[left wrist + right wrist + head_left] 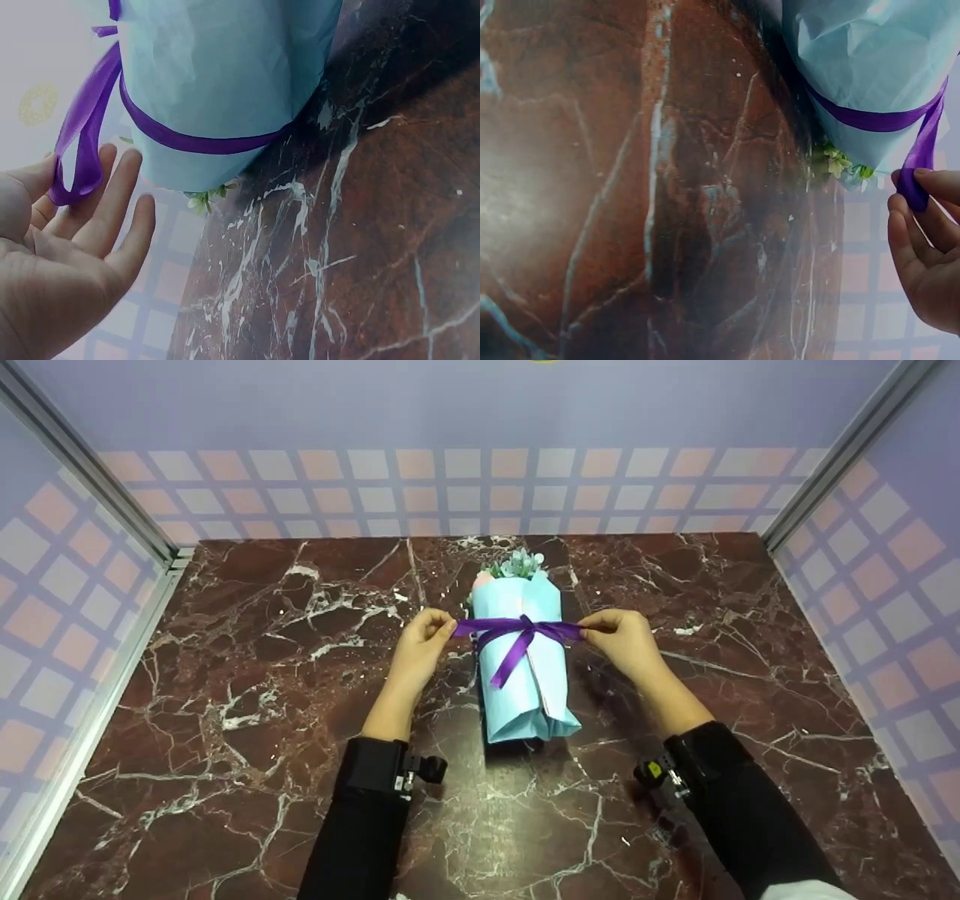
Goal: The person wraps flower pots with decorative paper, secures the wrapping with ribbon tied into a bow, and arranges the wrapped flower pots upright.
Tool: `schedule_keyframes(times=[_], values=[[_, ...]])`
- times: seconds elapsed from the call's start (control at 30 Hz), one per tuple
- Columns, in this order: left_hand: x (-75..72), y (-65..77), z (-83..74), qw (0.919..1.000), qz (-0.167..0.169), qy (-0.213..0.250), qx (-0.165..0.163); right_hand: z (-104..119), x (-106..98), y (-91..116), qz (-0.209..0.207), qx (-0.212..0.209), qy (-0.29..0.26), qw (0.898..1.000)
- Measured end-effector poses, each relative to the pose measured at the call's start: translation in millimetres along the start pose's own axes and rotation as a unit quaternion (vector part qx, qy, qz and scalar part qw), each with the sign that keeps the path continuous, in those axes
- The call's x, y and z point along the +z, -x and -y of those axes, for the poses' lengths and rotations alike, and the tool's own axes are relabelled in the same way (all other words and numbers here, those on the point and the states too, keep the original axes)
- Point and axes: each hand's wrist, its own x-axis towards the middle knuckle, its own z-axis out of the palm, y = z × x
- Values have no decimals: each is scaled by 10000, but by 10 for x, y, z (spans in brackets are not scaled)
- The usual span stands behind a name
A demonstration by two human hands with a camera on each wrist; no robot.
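Note:
A bouquet (519, 675) wrapped in light blue paper lies on the table, its flowers (517, 564) toward the back wall. Round its middle runs a purple ribbon (513, 658), knotted on top, with a tail hanging down the paper. My left hand (421, 643) pinches one ribbon loop between thumb and fingers, left of the bouquet. On the other side my right hand (621, 639) pinches the opposite loop. Both loops stretch out sideways from the knot. In the left wrist view the loop (84, 169) hangs over the fingers; the right wrist view shows the folded ribbon (916, 176) under the thumb.
The dark red marble table (247, 780) has white veins and spreads around the bouquet. Checkered walls (420, 487) enclose it at the back and both sides, with metal frame strips (840, 457) at the corners. Each wrist wears a small camera (431, 769).

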Motion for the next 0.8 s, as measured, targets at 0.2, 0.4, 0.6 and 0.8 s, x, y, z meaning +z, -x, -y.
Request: schedule_keyframes(times=[0.2,0.4,0.6,0.8], values=[[-15,-24,10,9990,-429,82,56,58,-10,16,-109,273,-243,9993],[-29,32,-5,9954,-937,-75,160,98,-7,52,-489,286,-425,9975],[-7,178,-83,9873,-694,-1430,-8,86,30,77,-504,211,-411,9977],[48,317,-61,9576,25,-2868,-282,33,58,112,6,541,-106,9985]])
